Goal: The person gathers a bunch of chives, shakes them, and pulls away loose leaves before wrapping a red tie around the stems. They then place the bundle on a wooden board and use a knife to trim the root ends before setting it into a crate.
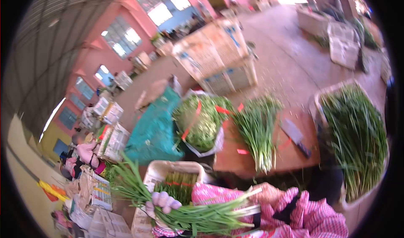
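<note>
Pink-sleeved arms held low and close — left hand, grip clamped round a bunch of green stalks; right hand, grip closed on its pale ends.

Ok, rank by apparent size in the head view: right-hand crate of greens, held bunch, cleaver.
1. crate of greens
2. held bunch, nearer the camera, so that gap is unsure
3. cleaver, clearly smallest

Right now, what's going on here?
A person in pink checked sleeves holds a long bundle of green stalks: the left hand grips near the leafy end, the right hand the pale root end. Beside it stands a white plastic crate with more greens. On the brown wooden table lie a loose green pile and a dark-handled cleaver.
</note>
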The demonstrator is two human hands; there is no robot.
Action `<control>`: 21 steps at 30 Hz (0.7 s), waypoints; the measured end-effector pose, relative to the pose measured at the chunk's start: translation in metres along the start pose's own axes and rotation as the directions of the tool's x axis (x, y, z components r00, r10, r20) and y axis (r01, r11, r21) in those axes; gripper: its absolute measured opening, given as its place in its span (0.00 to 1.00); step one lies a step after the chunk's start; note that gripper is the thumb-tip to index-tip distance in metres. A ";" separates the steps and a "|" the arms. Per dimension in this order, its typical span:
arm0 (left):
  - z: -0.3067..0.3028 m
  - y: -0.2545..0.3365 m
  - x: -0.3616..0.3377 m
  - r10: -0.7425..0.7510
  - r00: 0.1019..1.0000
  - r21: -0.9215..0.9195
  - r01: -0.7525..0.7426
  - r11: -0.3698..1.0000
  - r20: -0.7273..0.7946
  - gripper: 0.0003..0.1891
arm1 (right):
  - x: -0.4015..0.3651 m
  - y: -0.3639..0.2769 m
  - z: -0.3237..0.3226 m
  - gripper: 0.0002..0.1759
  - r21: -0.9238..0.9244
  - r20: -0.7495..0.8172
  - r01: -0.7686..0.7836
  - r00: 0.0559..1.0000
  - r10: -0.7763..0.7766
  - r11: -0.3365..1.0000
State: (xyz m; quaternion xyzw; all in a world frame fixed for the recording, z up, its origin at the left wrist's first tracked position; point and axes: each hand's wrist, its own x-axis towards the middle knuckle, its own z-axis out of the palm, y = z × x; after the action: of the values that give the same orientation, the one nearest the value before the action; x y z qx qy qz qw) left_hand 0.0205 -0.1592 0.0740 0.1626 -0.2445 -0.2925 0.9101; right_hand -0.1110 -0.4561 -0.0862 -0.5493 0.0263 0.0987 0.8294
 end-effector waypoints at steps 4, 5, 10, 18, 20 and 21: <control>-0.004 -0.007 0.006 -0.002 0.999 0.000 0.002 1.000 0.034 0.14 | -0.004 0.005 0.001 0.12 -0.037 0.015 -0.050 0.999 0.051 0.998; 0.005 -0.009 0.008 0.018 0.998 -0.006 -0.018 1.000 0.055 0.14 | -0.008 0.001 0.003 0.15 -0.082 0.019 -0.038 0.999 0.039 0.996; 0.021 -0.009 0.007 -0.058 0.997 -0.046 0.060 0.997 0.045 0.12 | -0.018 -0.019 0.018 0.15 -0.098 -0.062 0.065 0.996 -0.071 0.993; 0.064 -0.012 0.003 -0.066 0.993 0.239 0.041 0.970 0.096 0.13 | -0.018 -0.033 0.022 0.17 -0.009 0.011 0.142 0.990 -0.142 0.990; 0.057 -0.010 0.013 -0.102 0.957 0.166 0.058 0.984 0.273 0.09 | -0.016 -0.034 0.021 0.13 -0.056 -0.013 0.216 0.976 -0.217 0.975; 0.056 -0.008 0.013 -0.017 0.950 0.233 -0.060 0.971 0.313 0.09 | -0.014 -0.034 0.018 0.12 -0.088 -0.021 0.259 0.965 -0.262 0.962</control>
State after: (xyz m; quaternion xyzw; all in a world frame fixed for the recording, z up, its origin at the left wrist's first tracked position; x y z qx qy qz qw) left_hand -0.0045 -0.1820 0.1216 0.2199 -0.4207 -0.2730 0.8367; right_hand -0.1197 -0.4542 -0.0456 -0.5839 -0.0370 -0.0190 0.8107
